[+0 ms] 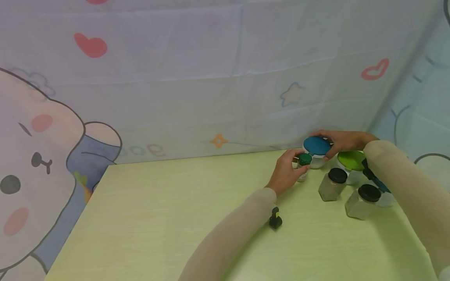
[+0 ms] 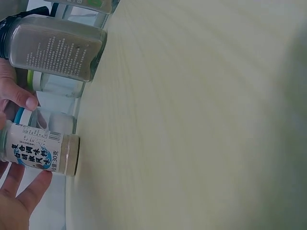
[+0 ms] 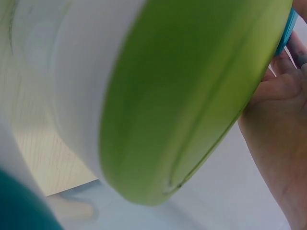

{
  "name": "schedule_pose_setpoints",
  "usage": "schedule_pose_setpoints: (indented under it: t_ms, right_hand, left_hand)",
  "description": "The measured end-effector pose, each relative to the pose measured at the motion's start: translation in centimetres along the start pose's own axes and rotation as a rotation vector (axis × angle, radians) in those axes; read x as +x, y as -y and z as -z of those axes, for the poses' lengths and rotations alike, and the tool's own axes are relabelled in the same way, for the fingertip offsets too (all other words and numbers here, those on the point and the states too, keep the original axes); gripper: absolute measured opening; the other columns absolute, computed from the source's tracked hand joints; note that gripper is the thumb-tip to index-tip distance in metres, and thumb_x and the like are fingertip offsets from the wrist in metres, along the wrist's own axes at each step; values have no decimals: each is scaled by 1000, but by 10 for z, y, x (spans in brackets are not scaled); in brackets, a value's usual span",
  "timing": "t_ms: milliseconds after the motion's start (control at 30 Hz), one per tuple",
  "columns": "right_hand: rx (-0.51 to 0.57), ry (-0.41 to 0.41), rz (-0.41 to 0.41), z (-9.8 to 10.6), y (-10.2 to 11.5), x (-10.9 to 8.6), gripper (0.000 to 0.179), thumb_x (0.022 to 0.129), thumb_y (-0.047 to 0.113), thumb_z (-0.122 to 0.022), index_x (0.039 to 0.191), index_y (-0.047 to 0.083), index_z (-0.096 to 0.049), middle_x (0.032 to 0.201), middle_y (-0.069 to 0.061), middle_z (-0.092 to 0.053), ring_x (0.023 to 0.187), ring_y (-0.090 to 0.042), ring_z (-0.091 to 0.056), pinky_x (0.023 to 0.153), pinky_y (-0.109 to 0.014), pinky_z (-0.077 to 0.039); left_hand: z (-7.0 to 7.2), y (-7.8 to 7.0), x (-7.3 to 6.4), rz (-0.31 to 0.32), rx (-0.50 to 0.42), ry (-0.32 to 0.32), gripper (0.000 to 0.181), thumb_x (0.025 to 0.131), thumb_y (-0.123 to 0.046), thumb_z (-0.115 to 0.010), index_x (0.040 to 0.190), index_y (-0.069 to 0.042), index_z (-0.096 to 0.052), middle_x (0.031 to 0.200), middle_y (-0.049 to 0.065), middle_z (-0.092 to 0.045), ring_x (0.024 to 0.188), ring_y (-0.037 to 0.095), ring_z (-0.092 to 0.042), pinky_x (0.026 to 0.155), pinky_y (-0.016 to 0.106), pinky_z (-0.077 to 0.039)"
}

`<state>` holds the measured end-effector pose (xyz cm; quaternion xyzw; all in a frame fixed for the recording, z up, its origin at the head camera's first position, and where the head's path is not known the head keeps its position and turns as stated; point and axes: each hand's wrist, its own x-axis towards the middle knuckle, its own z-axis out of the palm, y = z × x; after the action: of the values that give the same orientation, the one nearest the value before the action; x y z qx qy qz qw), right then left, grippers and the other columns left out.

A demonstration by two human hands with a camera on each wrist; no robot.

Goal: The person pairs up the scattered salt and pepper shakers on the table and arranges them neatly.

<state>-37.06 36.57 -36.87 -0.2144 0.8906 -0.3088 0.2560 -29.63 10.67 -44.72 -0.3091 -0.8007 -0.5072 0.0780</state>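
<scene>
At the right end of the table, my left hand (image 1: 283, 172) grips a small spice jar (image 2: 41, 149) between thumb and fingers. This jar is clear, with a green lid (image 1: 305, 158) and a printed label, and it stands upright. Just behind it, my right hand (image 1: 340, 140) holds a round tub with a blue lid (image 1: 317, 145), thumb at the near side and fingers at the far side. The spice jar and the tub are close together. In the right wrist view, a tub with a green lid (image 3: 192, 96) covers most of the right hand's work.
Two square jars with black lids, one nearer the tubs (image 1: 330, 189) and one nearer the front (image 1: 360, 206), stand right of my left hand. A teal-lidded tub (image 1: 383, 186) is partly hidden under my right sleeve. A printed cloth (image 1: 197, 97) hangs behind the table.
</scene>
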Motion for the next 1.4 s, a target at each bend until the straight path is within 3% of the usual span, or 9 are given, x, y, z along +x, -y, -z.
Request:
schedule_pose_setpoints:
  t_ms: [367, 1100, 1400]
  right_hand:
    - [0, 6, -4, 1, 2, -1, 95, 85, 17, -83, 158, 9, -24, 159, -24, -21, 142, -52, -27, 106, -62, -40]
    - [-15, 4, -17, 1, 2, 1, 98, 83, 15, -85, 158, 9, -22, 160, -27, -17, 142, -54, -24, 106, -65, -39]
    - [-6, 26, 11, 2, -1, 0, 98, 84, 14, -83, 159, 7, -20, 159, -26, -19, 139, -50, -31, 102, -54, -44]
  left_hand:
    - [0, 4, 2, -62, 9, 18, 51, 93, -12, -75, 139, -4, -55, 130, 9, -60, 113, 13, -60, 96, 21, -53]
    - [2, 4, 5, -52, -5, 57, 49, 93, -13, -75, 138, -9, -56, 126, 6, -60, 111, 10, -59, 94, 22, -53]
    - [0, 6, 5, -54, 6, 60, 49, 94, -14, -75, 138, -9, -55, 126, 7, -60, 111, 10, -59, 92, 13, -50]
